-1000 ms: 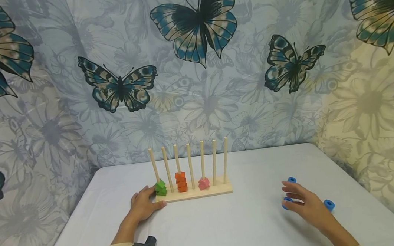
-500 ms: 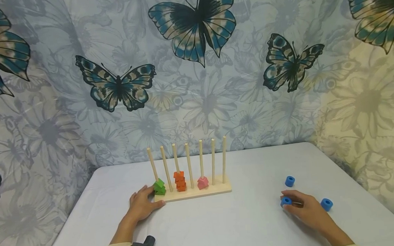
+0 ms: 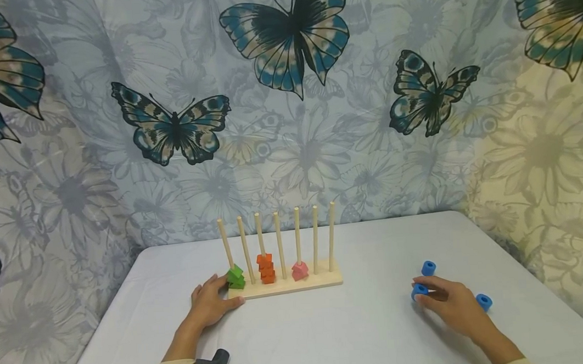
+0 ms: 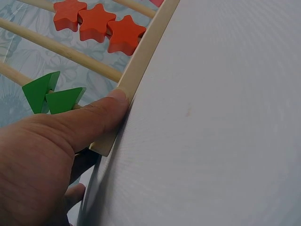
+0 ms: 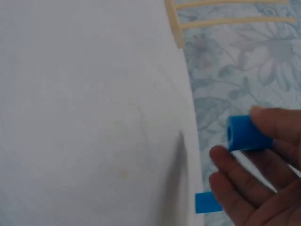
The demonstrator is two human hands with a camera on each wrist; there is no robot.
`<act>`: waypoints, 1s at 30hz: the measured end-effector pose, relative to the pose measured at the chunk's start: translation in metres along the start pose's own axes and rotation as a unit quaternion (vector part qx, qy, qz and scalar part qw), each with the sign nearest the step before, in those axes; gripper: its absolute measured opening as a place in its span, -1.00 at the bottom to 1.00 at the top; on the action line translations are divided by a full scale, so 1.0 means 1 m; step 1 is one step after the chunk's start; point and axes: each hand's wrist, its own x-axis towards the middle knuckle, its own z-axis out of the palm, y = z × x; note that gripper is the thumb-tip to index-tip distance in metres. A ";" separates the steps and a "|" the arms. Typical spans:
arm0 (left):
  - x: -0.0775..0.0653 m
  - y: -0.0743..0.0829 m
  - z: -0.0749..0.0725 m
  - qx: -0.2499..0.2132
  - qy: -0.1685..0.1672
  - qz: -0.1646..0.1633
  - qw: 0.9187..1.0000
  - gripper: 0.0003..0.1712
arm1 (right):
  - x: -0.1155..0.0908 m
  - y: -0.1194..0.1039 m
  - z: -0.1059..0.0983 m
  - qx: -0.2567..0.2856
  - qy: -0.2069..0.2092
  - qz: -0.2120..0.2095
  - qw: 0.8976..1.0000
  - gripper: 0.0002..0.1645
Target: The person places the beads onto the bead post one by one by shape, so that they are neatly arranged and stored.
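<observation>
A wooden peg rack [image 3: 287, 286] with several upright pegs stands on the white table. My left hand [image 3: 211, 304] grips its left end, with the thumb [image 4: 96, 120] along the front edge of the base. Green triangular beads [image 3: 235, 277] sit on the first peg, orange star beads [image 3: 266, 269] on the third, and a pink bead [image 3: 300, 270] on the fifth. Off to the right, my right hand [image 3: 451, 304] pinches a blue cylinder bead [image 5: 247, 133] between thumb and fingers, its hole facing outward in the right wrist view.
Two more blue beads lie near my right hand: one bead behind it [image 3: 428, 268] and another bead to its right [image 3: 483, 302]. A dark curved object [image 3: 214, 363] is beside my left sleeve. Butterfly-patterned cloth [image 3: 310, 164] hangs behind the table [image 3: 329, 334].
My right hand has closed its fingers on the blue bead and lifted it slightly up and to the left. The left hand has stayed at the rack's end.
</observation>
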 end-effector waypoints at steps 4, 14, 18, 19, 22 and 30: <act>0.000 -0.001 0.001 0.003 0.000 -0.003 1.000 -0.10 | 0.001 -0.017 -0.008 0.027 -0.004 -0.009 1.000 -0.44; 0.000 -0.002 0.001 0.008 0.000 0.005 1.000 -0.12 | 0.014 -0.062 -0.024 0.017 0.016 -0.101 0.995 -0.56; 0.001 -0.003 0.001 0.006 0.001 0.007 1.000 -0.11 | 0.024 -0.082 -0.027 0.015 0.030 -0.138 0.990 -0.57; 0.001 -0.003 0.001 0.005 0.001 0.006 1.000 -0.11 | 0.026 -0.087 -0.027 0.012 0.034 -0.146 0.989 -0.57; 0.001 -0.004 0.001 0.003 0.001 0.005 1.000 -0.10 | 0.033 -0.100 -0.028 0.012 0.041 -0.162 0.986 -0.57; 0.000 -0.001 0.001 0.003 0.000 0.001 1.000 -0.09 | 0.049 -0.129 -0.028 0.015 0.059 -0.191 0.980 -0.58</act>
